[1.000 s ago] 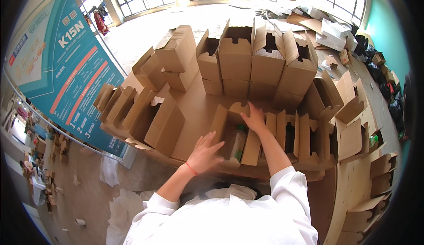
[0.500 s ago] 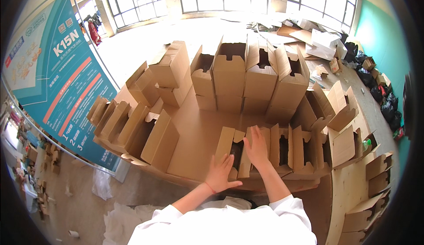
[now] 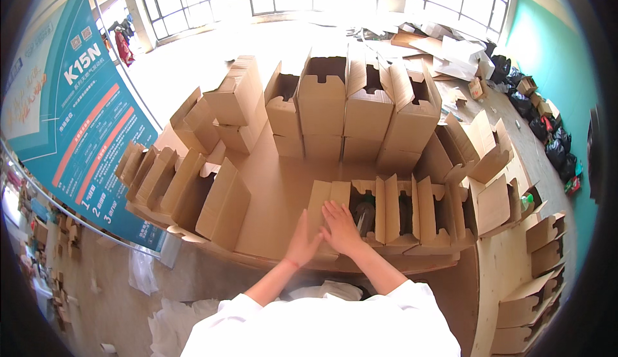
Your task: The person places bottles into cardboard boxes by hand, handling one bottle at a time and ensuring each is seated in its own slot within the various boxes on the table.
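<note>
A brown cardboard box (image 3: 318,194) stands at the left end of the near row, its two top flaps folded down and meeting. My right hand (image 3: 342,229) lies on its top with the fingers stretched out, palm down. At the box's left near edge is my left hand (image 3: 302,244), slightly blurred, its fingers extended and close to the right hand's. Both hands touch or nearly touch the cardboard and hold nothing. Just right of it is an open box holding a bottle-like object (image 3: 365,216). Several more open boxes (image 3: 425,209) continue the row to the right.
Tall open boxes (image 3: 322,109) line the table's far side. More open boxes (image 3: 222,202) stand at the left, beside a teal banner (image 3: 84,119). The tabletop (image 3: 277,189) is brown. Boxes (image 3: 518,309) sit on a bench at right; flattened cardboard and black bags (image 3: 537,128) lie beyond.
The near left box's flaps have come down over its opening, hiding the dark inside. My right hand has moved left and nearer, onto the top. The whole view has shifted slightly.
</note>
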A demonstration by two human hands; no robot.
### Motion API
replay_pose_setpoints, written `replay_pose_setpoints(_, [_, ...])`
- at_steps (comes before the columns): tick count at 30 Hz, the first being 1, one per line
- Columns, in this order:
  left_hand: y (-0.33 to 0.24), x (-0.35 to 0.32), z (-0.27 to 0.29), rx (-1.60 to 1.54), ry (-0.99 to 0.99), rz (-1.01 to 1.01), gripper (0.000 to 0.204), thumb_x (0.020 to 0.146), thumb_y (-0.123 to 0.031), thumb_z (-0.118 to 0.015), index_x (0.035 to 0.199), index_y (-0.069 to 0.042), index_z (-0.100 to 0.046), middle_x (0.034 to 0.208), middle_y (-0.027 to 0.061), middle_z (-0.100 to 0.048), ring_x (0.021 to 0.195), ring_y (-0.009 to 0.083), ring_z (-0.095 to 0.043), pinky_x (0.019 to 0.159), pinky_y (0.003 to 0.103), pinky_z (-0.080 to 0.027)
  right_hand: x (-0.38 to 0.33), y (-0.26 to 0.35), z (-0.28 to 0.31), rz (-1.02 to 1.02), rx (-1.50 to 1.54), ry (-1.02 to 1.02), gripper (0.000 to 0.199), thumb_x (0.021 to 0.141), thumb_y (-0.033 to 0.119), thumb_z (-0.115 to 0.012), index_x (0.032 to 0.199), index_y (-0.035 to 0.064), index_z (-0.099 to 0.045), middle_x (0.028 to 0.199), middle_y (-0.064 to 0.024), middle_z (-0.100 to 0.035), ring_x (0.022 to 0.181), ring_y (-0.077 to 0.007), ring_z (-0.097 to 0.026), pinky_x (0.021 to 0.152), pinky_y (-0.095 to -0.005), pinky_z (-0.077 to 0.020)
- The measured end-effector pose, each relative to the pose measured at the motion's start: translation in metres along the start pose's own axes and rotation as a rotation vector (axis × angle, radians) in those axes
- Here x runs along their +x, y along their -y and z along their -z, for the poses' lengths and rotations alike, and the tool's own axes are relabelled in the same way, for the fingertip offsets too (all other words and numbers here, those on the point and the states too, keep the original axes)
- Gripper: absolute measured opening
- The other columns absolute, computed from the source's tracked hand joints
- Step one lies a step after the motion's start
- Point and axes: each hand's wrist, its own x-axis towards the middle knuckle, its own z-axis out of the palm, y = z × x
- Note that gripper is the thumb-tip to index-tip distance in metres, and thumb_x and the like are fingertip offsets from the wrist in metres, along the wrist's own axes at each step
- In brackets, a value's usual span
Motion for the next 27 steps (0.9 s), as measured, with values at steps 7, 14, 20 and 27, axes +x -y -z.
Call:
replay_pose_setpoints(7, [-0.023,0.022,0.016,-0.428,0.188,0.228,0.074,0.087,-0.024,-0.067,0.144,0.0,-0.026,0.141,0.0179,-0.04,0.131,0.0256,-0.039,0.11,0.037,-0.031,-0.01,0.009,0.022,0.009,0.215,-0.176,0.052,0.086,0.022,-0.062,0.131,0.0016,-0.046,0.145,-0.0194,-0.036,0.136,-0.0356,-0.031,0.112,-0.0464,-0.0256])
replay_pose_setpoints(14, [-0.025,0.024,0.008,-0.41,0.194,0.211,0.09,0.078,-0.018,-0.075,0.148,-0.004,-0.021,0.139,0.015,-0.043,0.13,0.0245,-0.042,0.103,0.037,-0.04,-0.022,0.014,0.031,-0.188,0.479,-0.289,0.048,0.086,0.012,-0.057,0.131,0.0027,-0.045,0.146,-0.0196,-0.033,0.134,-0.0362,-0.034,0.11,-0.0423,-0.0297])
replay_pose_setpoints(20, [0.017,0.014,0.0,-0.217,0.158,0.257,0.092,0.078,-0.019,-0.074,0.149,-0.004,-0.017,0.144,0.018,-0.038,0.133,0.0257,-0.038,0.109,0.037,-0.034,-0.037,0.006,0.045,-0.367,0.577,-0.363,0.043,0.084,0.0,-0.049,0.127,0.0012,-0.053,0.145,-0.0192,-0.037,0.126,-0.0312,-0.047,0.095,-0.0329,-0.0429])
replay_pose_setpoints(27, [0.018,0.016,-0.002,-0.155,0.193,0.063,0.086,0.082,-0.02,-0.068,0.148,-0.003,-0.016,0.148,0.0201,-0.031,0.138,0.0307,-0.03,0.113,0.039,-0.026,-0.06,-0.005,0.033,-0.374,0.236,-0.359,0.042,0.082,-0.003,-0.053,0.124,0.0001,-0.056,0.143,-0.0199,-0.039,0.127,-0.0362,-0.044,0.105,-0.0404,-0.0371])
